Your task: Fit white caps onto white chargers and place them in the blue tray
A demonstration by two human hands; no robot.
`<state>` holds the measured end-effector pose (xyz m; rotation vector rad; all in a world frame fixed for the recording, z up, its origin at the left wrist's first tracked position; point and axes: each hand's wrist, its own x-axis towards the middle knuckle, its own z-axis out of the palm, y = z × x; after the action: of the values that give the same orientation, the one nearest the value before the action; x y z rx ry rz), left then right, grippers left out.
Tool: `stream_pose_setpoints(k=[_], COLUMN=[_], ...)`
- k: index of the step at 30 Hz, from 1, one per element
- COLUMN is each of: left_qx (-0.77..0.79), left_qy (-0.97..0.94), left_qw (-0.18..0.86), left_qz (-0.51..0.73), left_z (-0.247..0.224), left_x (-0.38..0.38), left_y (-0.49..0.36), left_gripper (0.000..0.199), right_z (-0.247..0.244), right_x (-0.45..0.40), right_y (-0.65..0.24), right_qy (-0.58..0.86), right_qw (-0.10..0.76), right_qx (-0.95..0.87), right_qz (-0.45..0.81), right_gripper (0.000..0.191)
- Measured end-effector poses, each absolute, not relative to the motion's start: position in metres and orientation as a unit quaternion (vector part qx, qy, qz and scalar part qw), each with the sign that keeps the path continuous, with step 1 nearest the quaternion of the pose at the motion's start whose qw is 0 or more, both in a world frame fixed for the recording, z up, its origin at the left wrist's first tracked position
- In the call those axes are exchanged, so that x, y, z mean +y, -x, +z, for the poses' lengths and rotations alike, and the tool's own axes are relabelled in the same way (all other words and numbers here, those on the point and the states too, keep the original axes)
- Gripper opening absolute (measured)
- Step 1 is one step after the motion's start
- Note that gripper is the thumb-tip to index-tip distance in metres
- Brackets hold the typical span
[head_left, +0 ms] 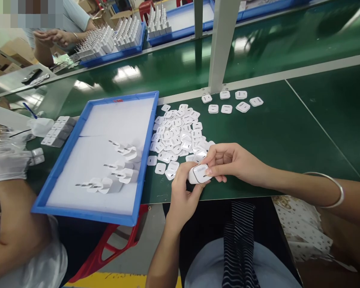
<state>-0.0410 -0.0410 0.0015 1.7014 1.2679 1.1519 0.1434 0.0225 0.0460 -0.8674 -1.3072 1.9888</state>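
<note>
Near the table's front edge, my left hand (183, 192) has its thumb and fingers wrapped round a white plastic housing (193, 177). My right hand (228, 162) pinches a white cover plate (201, 173) with a small slot, which lies against the end of that housing. A dark line shows between plate and housing. Just behind my hands is a loose pile of similar white plates (175, 140). Several more plates (226, 109) lie spread out in two rows farther back on the right.
A blue-rimmed tray (87, 218) with several white plugs (127, 175) stands left of the pile. A gloved hand (7, 164) of a person is at the far left. A grey post (223, 44) rises behind; another person's hands (57, 38) are beyond.
</note>
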Motion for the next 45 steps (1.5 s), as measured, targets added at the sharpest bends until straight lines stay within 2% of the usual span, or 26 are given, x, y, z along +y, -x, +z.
stream_pose_setpoints(k=[14, 27, 37, 45], left_qx=[0.496, 0.490, 0.488, 0.485], left_qy=[-0.664, -0.696, -0.705, -0.702], left_qw=[0.348, 0.299, 0.276, 0.282], left_qz=[0.437, 0.432, 0.435, 0.439], left_z=[-0.0001, 0.0024, 0.0001, -0.0008], left_x=[-0.0414, -0.0401, -0.0418, -0.0417], left_y=[0.0413, 0.0404, 0.0402, 0.0407], left_gripper=[0.032, 0.031, 0.033, 0.034], right_z=[0.0463, 0.0453, 0.0465, 0.0443], right_x=[0.0173, 0.0174, 0.0194, 0.0200], right_y=[-0.1438, -0.1442, -0.1438, -0.1438], right_qy=[0.325, 0.358, 0.374, 0.364], right_qw=[0.326, 0.294, 0.263, 0.250], right_qx=[-0.546, -0.538, -0.537, -0.528], right_qz=[0.700, 0.704, 0.708, 0.725], right_gripper=[0.008, 0.008, 0.022, 0.022])
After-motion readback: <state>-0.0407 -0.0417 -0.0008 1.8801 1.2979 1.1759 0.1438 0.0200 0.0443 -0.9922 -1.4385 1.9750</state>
